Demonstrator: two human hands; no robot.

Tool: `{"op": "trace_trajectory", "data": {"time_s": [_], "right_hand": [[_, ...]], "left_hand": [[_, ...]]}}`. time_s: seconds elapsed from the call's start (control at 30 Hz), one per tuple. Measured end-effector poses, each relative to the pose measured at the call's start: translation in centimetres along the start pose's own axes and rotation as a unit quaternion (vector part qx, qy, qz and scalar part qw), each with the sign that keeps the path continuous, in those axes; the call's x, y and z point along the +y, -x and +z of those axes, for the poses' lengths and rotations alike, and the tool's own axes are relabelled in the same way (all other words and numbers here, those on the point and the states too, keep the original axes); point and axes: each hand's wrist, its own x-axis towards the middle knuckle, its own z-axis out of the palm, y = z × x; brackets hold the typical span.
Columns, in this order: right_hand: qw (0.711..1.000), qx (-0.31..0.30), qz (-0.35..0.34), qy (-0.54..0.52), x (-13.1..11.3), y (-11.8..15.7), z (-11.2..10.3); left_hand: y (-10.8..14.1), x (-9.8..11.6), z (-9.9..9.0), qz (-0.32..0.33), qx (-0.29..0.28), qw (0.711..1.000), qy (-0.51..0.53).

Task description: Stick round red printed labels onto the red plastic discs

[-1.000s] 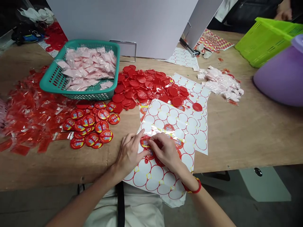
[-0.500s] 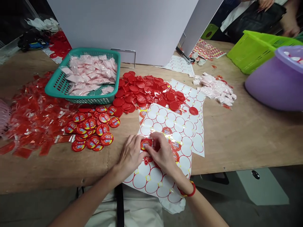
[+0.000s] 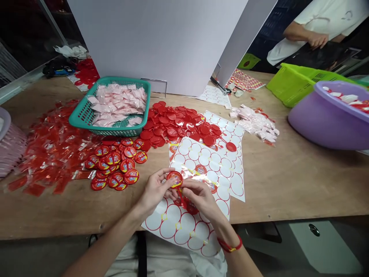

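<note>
My left hand (image 3: 157, 188) pinches a round red piece with a colourful printed face (image 3: 175, 179) above the sticker sheet (image 3: 173, 221). Close against its right side, my right hand (image 3: 198, 194) has thumb and fingers pressed together; what lies between them is too small to make out. Several printed red stickers show on the sheet under and behind my hands. Left of my hands is a heap of round red pieces with printed faces (image 3: 113, 158). Plain red discs with thin handles (image 3: 173, 121) are piled behind the sheet, partly over a second sheet (image 3: 238, 181).
A green basket (image 3: 75, 117) holds pale pink packets, with red packets (image 3: 54, 146) spread beside it. A pink basket (image 3: 11, 148) stands far left. Pink pieces (image 3: 255, 123), a purple basin (image 3: 331, 123) and a lime basket (image 3: 284, 84) are right. A person (image 3: 325, 30) stands behind; a white panel (image 3: 161, 42) rises ahead.
The printed round piece is now lifted off the sheet in my left hand, its face showing. My right hand has shifted slightly right and down. The camera view has tilted up.
</note>
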Motion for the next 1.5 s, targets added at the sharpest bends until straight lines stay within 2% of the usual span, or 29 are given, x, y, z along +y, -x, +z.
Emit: {"op": "trace_trajectory", "data": {"time_s": [0.13, 0.27, 0.37, 0.6, 0.77, 0.83, 0.87, 0.9, 0.93, 0.97, 1.03, 1.07, 1.1, 1.13, 1.17, 1.2, 1.27, 1.3, 1.4, 1.5], "right_hand": [[0.996, 0.049, -0.08, 0.005, 0.1, 0.4, 0.8], [0.991, 0.092, -0.092, -0.006, 0.3, 0.2, 1.6], [0.99, 0.106, -0.095, -0.019, 0.2, 0.1, 1.6], [0.995, 0.082, -0.053, -0.009, -0.8, -0.2, 1.0], [0.994, 0.086, -0.038, 0.046, -0.6, -0.2, 1.7], [0.99, 0.081, -0.024, 0.112, -0.6, 0.0, 1.4], [0.985, 0.079, -0.017, 0.15, -0.6, 0.2, 1.1], [0.979, 0.078, -0.013, 0.188, -0.6, 0.4, 0.5], [0.971, 0.081, -0.012, 0.225, -0.5, 0.7, -0.1], [0.962, 0.09, -0.016, 0.258, -0.3, 1.1, -0.9], [0.943, 0.116, -0.029, 0.31, 0.4, 2.0, -2.4], [0.937, 0.129, -0.031, 0.324, 0.9, 2.4, -3.0], [0.933, 0.143, -0.029, 0.329, 1.5, 2.8, -3.5], [0.931, 0.158, -0.027, 0.327, 2.0, 3.2, -3.8], [0.931, 0.172, -0.026, 0.321, 2.6, 3.5, -4.0], [0.93, 0.186, -0.026, 0.316, 3.0, 3.7, -4.1], [0.927, 0.212, -0.029, 0.308, 3.6, 3.8, -3.9], [0.925, 0.221, -0.03, 0.307, 3.8, 3.8, -3.8], [0.922, 0.227, -0.037, 0.313, 3.9, 3.7, -3.6], [0.913, 0.212, -0.076, 0.34, 3.6, 3.5, -3.2]], "left_hand": [[0.6, -0.1, 1.0, 0.046, 0.029, 0.998, 0.012], [0.9, -0.7, 1.9, 0.098, 0.084, 0.991, 0.033], [0.8, -1.2, 2.0, 0.132, 0.098, 0.986, 0.034], [1.7, -2.3, 0.9, 0.229, 0.062, 0.965, -0.115], [2.2, -2.6, 0.8, 0.27, 0.081, 0.93, -0.237], [1.7, -1.4, -0.5, 0.27, 0.103, 0.902, -0.321], [1.4, -0.5, -1.6, 0.271, 0.131, 0.878, -0.373], [1.0, 0.7, -3.1, 0.275, 0.164, 0.846, -0.427], [0.6, 1.9, -4.6, 0.285, 0.242, 0.804, -0.462], [0.1, 3.1, -6.2, 0.296, 0.281, 0.755, -0.513], [-1.0, 4.9, -8.6, 0.322, 0.27, 0.675, -0.607], [-1.6, 5.3, -9.2, 0.337, 0.282, 0.651, -0.619], [-2.0, 5.4, -9.3, 0.353, 0.284, 0.645, -0.616], [-2.4, 5.1, -8.9, 0.361, 0.277, 0.658, -0.6], [-2.7, 4.5, -8.1, 0.357, 0.257, 0.689, -0.576], [-3.0, 3.7, -7.0, 0.338, 0.218, 0.733, -0.549], [-3.5, 1.9, -4.6, 0.257, 0.113, 0.826, -0.489], [-3.8, 1.1, -3.6, 0.212, 0.076, 0.86, -0.458], [-4.8, -0.2, -1.9, 0.116, 0.033, 0.919, -0.375], [-5.3, -0.1, -1.3, 0.072, -0.03, 0.948, -0.308]]}}
